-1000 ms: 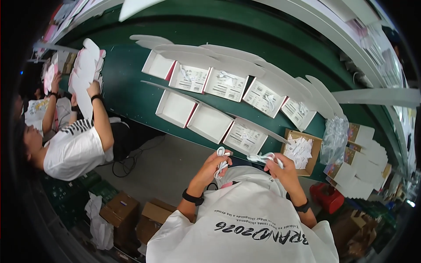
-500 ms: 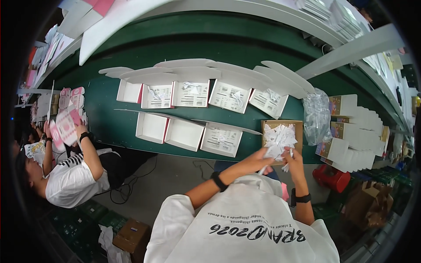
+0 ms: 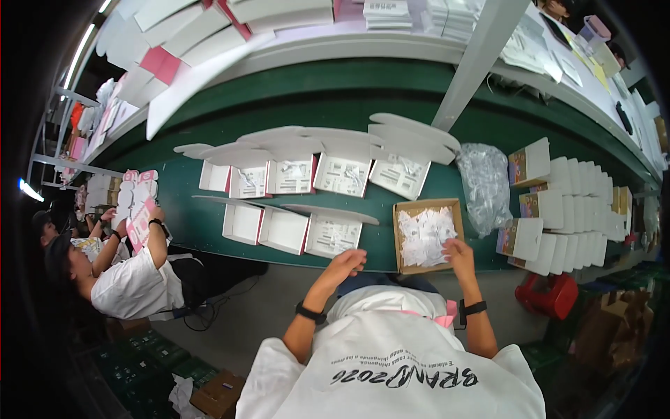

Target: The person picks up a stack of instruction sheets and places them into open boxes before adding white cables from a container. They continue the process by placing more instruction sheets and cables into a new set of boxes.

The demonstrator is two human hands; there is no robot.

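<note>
A brown cardboard tray (image 3: 398, 246) full of small white paper-like strips (image 3: 427, 234) sits at the table's near edge. My right hand (image 3: 459, 257) is at its right rim, fingers bent in over the strips; whether a strip is between them is too small to make out. Left of the tray, my left hand (image 3: 347, 265) is held with curled fingers just in front of an open white box (image 3: 333, 235), apart from it. What those fingers hold, if anything, is hidden. That box and the back-row box (image 3: 343, 174) have small white pieces lying in them.
Several lidded white boxes stand open in two rows on the green table (image 3: 183, 230). Right of them are a clear plastic bag (image 3: 483, 185) and stacked folded cartons (image 3: 562, 209). A shelf post (image 3: 481, 63) rises behind. At the left, a co-worker (image 3: 136, 279) handles pink-and-white cardboard.
My hands, together over the tray with white strips between them, have come apart. The left moved left toward the front-row box; the right stayed by the tray. The whole view has shifted.
</note>
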